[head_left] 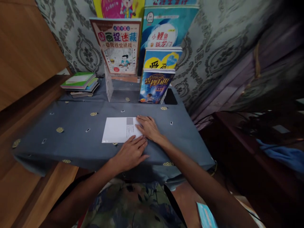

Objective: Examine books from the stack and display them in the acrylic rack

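A white booklet [115,129] is lying flat on the patterned tablecloth [78,133], its long axis running from left to right across the wearer's front. Most of its surface is extending leftward from the two hands, which are both occupying its right end. The right hand [149,128] is resting palm down over that end, its fingers reaching left and slightly away from the body; it is lying open rather than gripping. The left hand [131,153] is coming in from the near side, its extended fingers resting at the near right corner; it too is lying open and holding nothing that shows. Of the two, the right hand is covering more of the right edge, while the left is sitting nearer the body. Whether any fingertip is slipping beneath the cover is not showing. A grey block and small print are appearing just left of the right fingertips. Beyond the booklet, a clear rack [109,87] is standing with upright books [155,87], and a pile of books [78,80] is lying to its left.
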Demonstrator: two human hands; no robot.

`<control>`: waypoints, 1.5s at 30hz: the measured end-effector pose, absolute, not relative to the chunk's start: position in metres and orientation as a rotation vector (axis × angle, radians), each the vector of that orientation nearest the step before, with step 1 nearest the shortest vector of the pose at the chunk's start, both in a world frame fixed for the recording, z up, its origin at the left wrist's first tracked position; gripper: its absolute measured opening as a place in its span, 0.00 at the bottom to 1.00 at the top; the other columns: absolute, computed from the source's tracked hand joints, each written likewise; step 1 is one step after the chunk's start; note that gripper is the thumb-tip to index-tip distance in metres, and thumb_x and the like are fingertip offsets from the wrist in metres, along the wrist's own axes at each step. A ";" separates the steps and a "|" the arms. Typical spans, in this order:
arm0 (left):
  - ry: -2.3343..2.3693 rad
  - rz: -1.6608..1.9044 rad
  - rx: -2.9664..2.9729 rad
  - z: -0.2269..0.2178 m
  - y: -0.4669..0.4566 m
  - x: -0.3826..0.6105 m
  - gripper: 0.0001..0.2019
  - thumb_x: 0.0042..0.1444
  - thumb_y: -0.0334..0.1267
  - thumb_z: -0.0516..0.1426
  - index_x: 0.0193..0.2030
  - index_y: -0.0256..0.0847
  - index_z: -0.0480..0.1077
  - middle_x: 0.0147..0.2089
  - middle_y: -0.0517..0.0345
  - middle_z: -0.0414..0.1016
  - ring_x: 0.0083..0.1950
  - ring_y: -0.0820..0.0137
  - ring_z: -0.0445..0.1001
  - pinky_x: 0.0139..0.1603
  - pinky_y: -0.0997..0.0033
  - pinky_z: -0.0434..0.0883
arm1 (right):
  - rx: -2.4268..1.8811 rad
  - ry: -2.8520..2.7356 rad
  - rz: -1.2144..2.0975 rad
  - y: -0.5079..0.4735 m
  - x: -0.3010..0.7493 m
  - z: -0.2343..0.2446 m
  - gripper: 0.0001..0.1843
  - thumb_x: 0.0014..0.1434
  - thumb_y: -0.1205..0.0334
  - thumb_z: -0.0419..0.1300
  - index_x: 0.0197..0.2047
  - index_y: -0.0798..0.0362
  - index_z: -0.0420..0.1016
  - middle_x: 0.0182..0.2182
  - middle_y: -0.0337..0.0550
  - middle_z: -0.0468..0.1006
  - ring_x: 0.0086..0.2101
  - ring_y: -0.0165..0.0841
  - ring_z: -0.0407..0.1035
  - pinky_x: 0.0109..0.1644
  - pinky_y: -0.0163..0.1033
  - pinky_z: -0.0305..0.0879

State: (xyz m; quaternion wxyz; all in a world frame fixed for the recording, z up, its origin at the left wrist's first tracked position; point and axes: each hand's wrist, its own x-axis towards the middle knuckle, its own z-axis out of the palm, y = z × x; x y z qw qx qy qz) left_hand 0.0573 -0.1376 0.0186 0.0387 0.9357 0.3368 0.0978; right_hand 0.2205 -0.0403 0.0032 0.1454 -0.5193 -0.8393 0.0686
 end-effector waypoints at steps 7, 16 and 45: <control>1.382 0.539 2.731 0.011 -0.111 0.008 0.20 0.71 0.38 0.44 0.65 0.40 0.66 0.66 0.45 0.70 0.68 0.61 0.67 0.68 0.50 0.64 | -1.495 -2.372 0.226 -0.046 0.215 0.007 0.23 0.69 0.60 0.51 0.64 0.53 0.69 0.64 0.54 0.69 0.65 0.43 0.61 0.69 0.58 0.50; 1.612 0.460 2.756 -0.016 -0.098 -0.027 0.26 0.67 0.33 0.43 0.71 0.34 0.57 0.71 0.39 0.61 0.74 0.57 0.57 0.70 0.45 0.60 | -1.114 -2.528 0.350 -0.092 0.149 -0.003 0.36 0.72 0.50 0.45 0.73 0.67 0.50 0.70 0.64 0.54 0.71 0.45 0.46 0.72 0.54 0.51; 1.640 0.330 2.734 -0.002 -0.100 -0.020 0.25 0.70 0.38 0.42 0.69 0.29 0.59 0.72 0.39 0.59 0.74 0.56 0.57 0.71 0.50 0.59 | -1.342 -2.606 0.168 -0.116 0.262 0.000 0.30 0.73 0.53 0.43 0.73 0.58 0.52 0.71 0.54 0.56 0.71 0.41 0.47 0.72 0.58 0.49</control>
